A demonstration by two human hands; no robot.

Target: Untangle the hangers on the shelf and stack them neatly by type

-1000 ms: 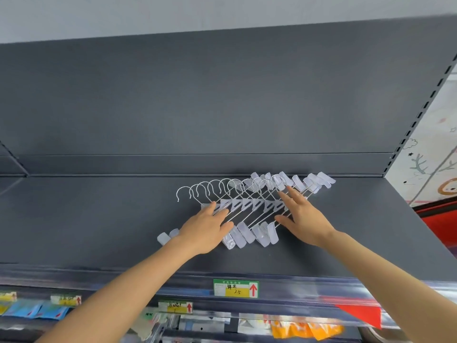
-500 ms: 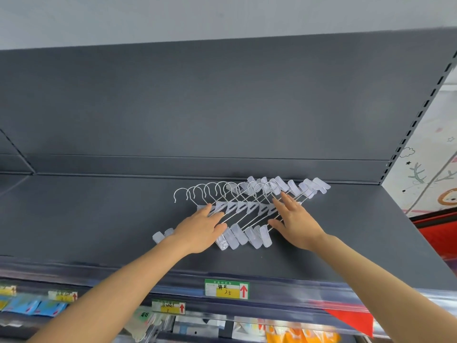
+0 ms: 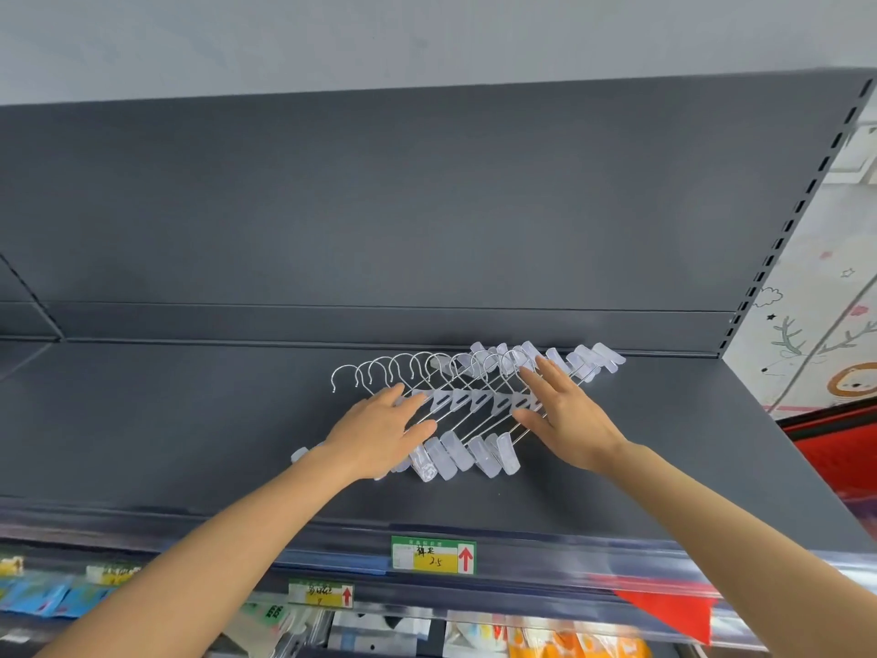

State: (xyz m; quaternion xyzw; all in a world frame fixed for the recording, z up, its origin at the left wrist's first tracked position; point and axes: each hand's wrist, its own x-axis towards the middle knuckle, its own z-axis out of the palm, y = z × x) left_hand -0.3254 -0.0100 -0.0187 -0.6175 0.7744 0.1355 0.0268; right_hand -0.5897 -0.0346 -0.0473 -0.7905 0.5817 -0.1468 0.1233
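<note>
A fanned row of clip hangers (image 3: 474, 406) lay flat on the dark shelf (image 3: 190, 420), mid-shelf, far end close against the back panel (image 3: 427, 230); all looked one type: clear plastic with wire hooks (image 3: 394, 372); whether any were snagged together couldn't be told.

Left hand (image 3: 379, 434) lay palm-down on the near-left part of the row, fingers fairly straight, pressing on the bars; its grip was open, nothing held. Right hand (image 3: 564, 420) lay palm-down on the right part, fingers straight and pointing along the bars toward the far clips (image 3: 595, 358); grip likewise open, nothing pinched.

Key relation: each hanger's long axis ran diagonally, from the near clips (image 3: 455, 460) at front-left to the far clips at back-right, hooks sticking out to the back-left; the row itself spread left to right, so the hands bracketed it — left one nearer the hooks, right one nearer the far clips.

Judgement: stage was squaring up the stack, late in the task; next move probably called for both palms to push inward across the bars, closing the fan; risk — hooks catching on neighbouring bars, or clips riding up. A price tag (image 3: 433, 555) sat on the shelf's front edge.
</note>
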